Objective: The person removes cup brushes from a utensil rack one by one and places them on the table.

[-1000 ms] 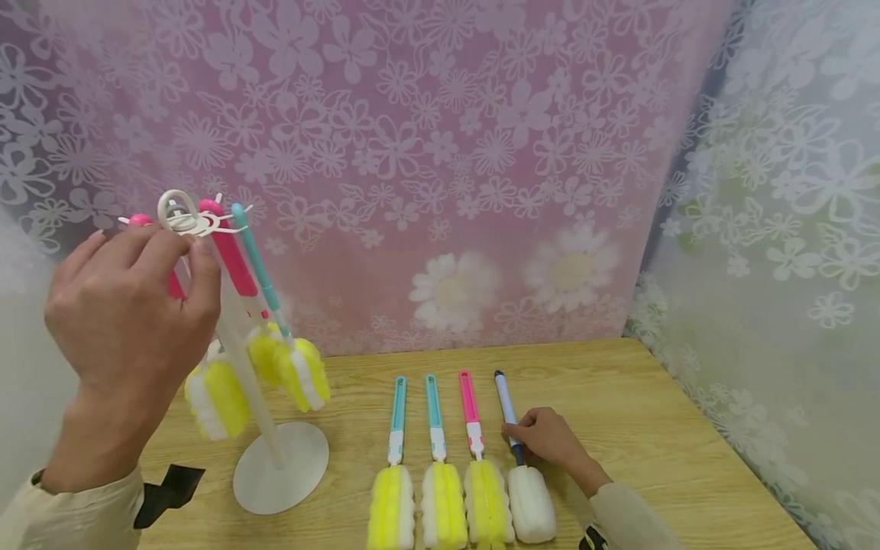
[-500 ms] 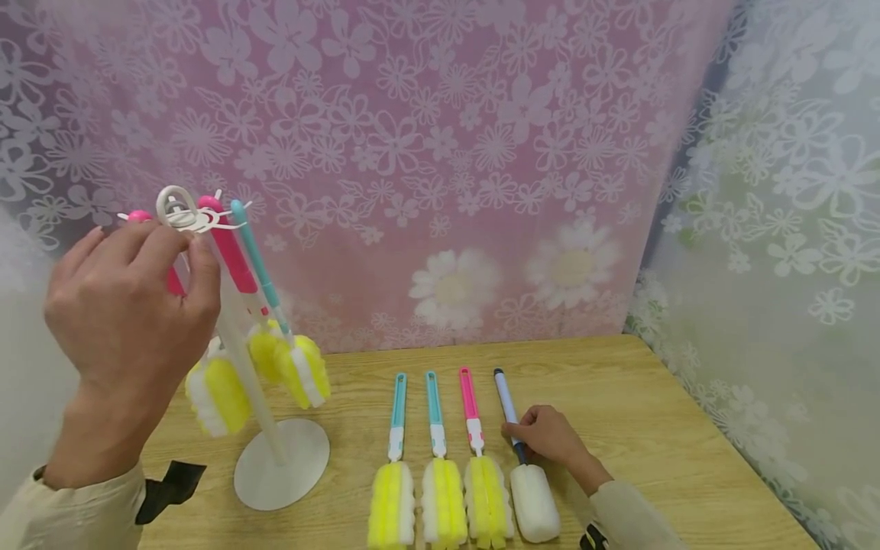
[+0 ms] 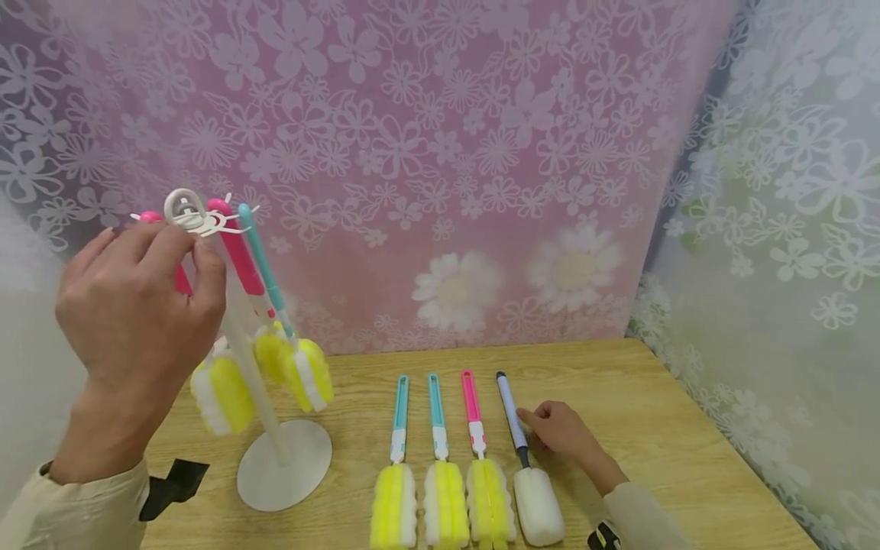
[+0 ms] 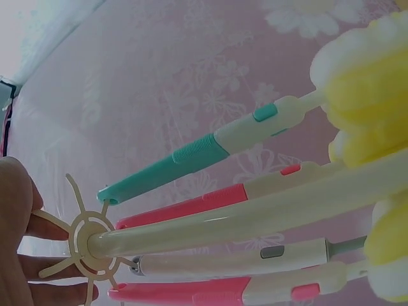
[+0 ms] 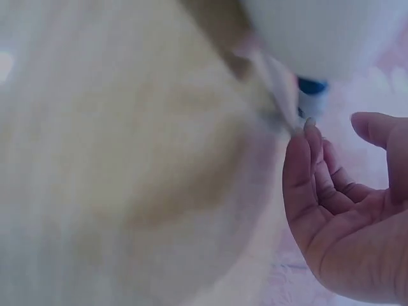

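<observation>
At the left of the head view, my left hand (image 3: 140, 298) grips the white rack (image 3: 238, 336) by its spoked top. In the left wrist view, my fingers sit among the spokes (image 4: 95, 245). Sponge bottle brushes hang from it: one with a teal handle (image 4: 172, 173), two pink ones and a white-and-grey one (image 4: 210, 262). My right hand (image 3: 560, 435) is beside a bottle brush with a pale lilac handle and white sponge head (image 3: 539, 506), which lies on the table. Its fingertips are right by the handle, with the thumb apart from the fingers in the right wrist view.
Left of the white-headed brush lie three yellow-and-white sponge brushes in a row: a pink one (image 3: 470, 397) and two teal ones, including the leftmost brush (image 3: 401, 405). The wooden table (image 3: 632, 389) ends at a floral curtain (image 3: 385, 168). The rack's round base (image 3: 284, 489) stands at left.
My right hand has let go of the lilac handle and shifted slightly right. The white sponge head has swung a little to the right. My left hand stays on the rack top.
</observation>
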`<action>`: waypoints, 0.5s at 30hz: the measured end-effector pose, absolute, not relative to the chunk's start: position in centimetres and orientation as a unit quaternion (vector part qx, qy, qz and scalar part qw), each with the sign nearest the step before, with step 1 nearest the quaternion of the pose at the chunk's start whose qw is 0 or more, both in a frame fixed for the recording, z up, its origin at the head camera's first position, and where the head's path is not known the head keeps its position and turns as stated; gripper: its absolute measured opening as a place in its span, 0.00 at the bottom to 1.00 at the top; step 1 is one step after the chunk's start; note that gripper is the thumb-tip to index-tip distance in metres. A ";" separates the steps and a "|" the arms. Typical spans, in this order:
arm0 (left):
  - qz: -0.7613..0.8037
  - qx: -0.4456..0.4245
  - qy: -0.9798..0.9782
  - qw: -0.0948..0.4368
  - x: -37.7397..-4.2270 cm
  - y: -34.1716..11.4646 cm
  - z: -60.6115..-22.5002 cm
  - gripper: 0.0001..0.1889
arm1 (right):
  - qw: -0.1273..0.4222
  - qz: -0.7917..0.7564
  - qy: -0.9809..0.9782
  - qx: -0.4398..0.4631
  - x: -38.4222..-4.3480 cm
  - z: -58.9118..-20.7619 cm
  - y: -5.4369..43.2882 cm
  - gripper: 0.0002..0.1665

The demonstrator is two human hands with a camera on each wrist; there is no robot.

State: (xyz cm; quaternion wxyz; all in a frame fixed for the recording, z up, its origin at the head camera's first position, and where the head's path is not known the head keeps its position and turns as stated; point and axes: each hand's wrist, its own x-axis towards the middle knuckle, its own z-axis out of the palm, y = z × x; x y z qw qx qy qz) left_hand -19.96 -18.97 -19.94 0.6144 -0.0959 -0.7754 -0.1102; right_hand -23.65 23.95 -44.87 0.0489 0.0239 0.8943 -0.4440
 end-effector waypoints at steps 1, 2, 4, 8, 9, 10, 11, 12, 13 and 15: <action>-0.112 -0.095 -0.775 0.614 -19.9 -19.0 -19.9 0.24 | 0.043 -0.446 0.894 0.024 -23.8 -44.6 24.1 0.20; -0.116 -0.094 -0.776 0.613 -19.9 -19.0 -19.9 0.24 | 0.037 -0.452 0.891 0.020 -24.0 -44.2 24.2 0.20; -0.123 -0.094 -0.775 0.612 -19.9 -19.1 -19.9 0.23 | 0.025 -0.466 0.884 0.014 -24.5 -43.5 24.4 0.20; -0.143 -0.092 -0.772 0.613 -19.8 -19.3 -19.9 0.20 | 0.003 -0.489 0.872 -0.010 -25.2 -41.7 24.0 0.19; -0.148 -0.090 -0.771 0.613 -19.9 -19.3 -19.9 0.20 | -0.001 -0.491 0.871 -0.016 -25.4 -41.3 23.7 0.18; -0.157 -0.089 -0.769 0.613 -19.9 -19.4 -19.9 0.20 | -0.007 -0.490 0.871 -0.021 -25.5 -41.0 23.4 0.17; -0.165 -0.088 -0.768 0.613 -19.9 -19.4 -19.9 0.20 | -0.012 -0.489 0.872 -0.028 -25.6 -40.7 23.2 0.17; -0.175 -0.086 -0.767 0.612 -20.0 -19.5 -19.9 0.20 | -0.017 -0.489 0.871 -0.035 -25.7 -40.4 22.8 0.16; -0.183 -0.085 -0.766 0.611 -20.1 -19.5 -19.9 0.21 | -0.019 -0.493 0.869 -0.040 -25.7 -40.1 22.5 0.15; -0.201 -0.084 -0.761 0.611 -20.2 -19.6 -19.9 0.21 | -0.022 -0.502 0.863 -0.047 -25.7 -39.7 21.8 0.14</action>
